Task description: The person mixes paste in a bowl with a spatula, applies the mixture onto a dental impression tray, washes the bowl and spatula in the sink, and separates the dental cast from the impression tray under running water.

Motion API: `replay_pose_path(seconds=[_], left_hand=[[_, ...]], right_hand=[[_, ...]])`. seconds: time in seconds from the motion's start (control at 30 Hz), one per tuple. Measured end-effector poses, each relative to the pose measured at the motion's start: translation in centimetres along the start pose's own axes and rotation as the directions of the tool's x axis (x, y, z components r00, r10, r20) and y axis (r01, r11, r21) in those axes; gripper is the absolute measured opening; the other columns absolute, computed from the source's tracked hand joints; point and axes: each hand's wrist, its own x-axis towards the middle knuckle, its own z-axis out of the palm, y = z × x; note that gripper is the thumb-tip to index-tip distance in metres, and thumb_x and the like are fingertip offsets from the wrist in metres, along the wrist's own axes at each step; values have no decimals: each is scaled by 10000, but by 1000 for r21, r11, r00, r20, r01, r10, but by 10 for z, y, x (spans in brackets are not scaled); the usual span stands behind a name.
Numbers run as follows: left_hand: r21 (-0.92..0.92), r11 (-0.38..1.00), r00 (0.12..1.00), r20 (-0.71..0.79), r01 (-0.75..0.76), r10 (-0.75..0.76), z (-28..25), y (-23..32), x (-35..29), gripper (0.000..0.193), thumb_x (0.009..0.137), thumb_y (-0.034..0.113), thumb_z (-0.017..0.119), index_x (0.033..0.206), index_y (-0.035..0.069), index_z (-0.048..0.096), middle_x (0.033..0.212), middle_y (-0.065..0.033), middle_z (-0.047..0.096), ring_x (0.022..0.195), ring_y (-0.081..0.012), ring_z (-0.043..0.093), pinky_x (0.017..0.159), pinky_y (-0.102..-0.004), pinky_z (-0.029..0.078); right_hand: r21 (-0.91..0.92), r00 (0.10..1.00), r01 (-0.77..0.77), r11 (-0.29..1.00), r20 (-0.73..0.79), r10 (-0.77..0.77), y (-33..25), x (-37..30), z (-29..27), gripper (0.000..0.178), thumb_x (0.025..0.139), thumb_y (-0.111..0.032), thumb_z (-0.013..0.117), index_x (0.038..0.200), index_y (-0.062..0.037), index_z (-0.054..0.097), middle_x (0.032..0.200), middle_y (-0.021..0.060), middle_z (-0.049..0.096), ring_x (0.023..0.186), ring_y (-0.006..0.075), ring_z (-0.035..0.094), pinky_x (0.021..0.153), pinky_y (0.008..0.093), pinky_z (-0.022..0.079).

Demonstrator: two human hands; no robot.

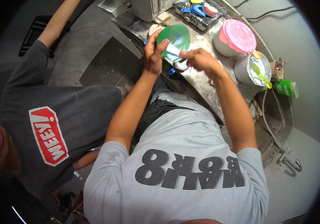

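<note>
My left hand grips a green mixing bowl by its near left side, the thumb over its rim. The bowl is tilted, with a shiny whitish smear inside. At the bowl's near right edge, my right hand is closed, thumb and forefinger together. A pale, blurred streak runs from its fingertips into the bowl; whether it is a tool or the mix, I cannot tell. Just below the bowl, a small round pale object shows partly, next to a blue piece at the bench edge.
On the powdery bench stand a pink-lidded white tub and a white tub with a green scoop. A green container lies beyond. Blue tools sit on a dark box at the back. Another person stands close at left.
</note>
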Motion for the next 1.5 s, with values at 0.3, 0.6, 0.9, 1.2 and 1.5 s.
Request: replay_pose_path(seconds=[0.3, 0.6, 0.9, 1.2, 1.5], left_hand=[[63, 813, 747, 356, 579, -561, -2, 4, 22, 638, 834, 351, 686, 1331, 38, 437, 1200, -114, 573, 1101, -203, 593, 941, -372, 488], [68, 953, 926, 224, 295, -303, 20, 29, 43, 510, 823, 260, 623, 1245, -11, 530, 1115, -111, 626, 996, -201, 635, 872, -339, 536], [192, 968, 971, 144, 163, -192, 41, 49, 46, 502, 734, 288, 731, 1087, -53, 631, 942, -79, 639, 842, -147, 595, 753, -262, 481], [573, 784, 953, 294, -240, 76, 29, 49, 40, 475, 783, 312, 674, 1084, -53, 634, 951, -103, 653, 856, -162, 612, 781, -271, 485], [-199, 980, 998, 56, 2, 9, 12, -1, 21, 494, 914, 408, 505, 1154, -21, 549, 1047, -131, 629, 957, -213, 616, 874, -344, 498]], right_hand=[[-934, 824, 268, 237, 95, -559, -74, -28, -33, 303, 857, -308, 663, 749, -26, 694, 681, 168, 645, 694, 331, 656, 619, 428, 493], [-965, 456, 247, -93, 201, -867, -40, -27, -14, 142, 808, -234, 618, 746, -106, 604, 648, 82, 592, 556, 255, 612, 540, 406, 467], [-985, 192, 169, -17, 50, -980, -60, -21, -57, 281, 900, -332, 601, 718, -120, 569, 619, 72, 580, 521, 244, 605, 482, 385, 452], [28, 956, 231, 973, -192, -222, -1, -14, 60, 638, 997, -445, 405, 689, 67, 629, 593, 207, 591, 593, 307, 612, 635, 423, 472], [515, 979, -115, 850, 205, 8, -22, -44, 66, 552, 998, -466, 424, 668, -45, 564, 470, -28, 362, 342, 79, 245, 342, 260, 173]])
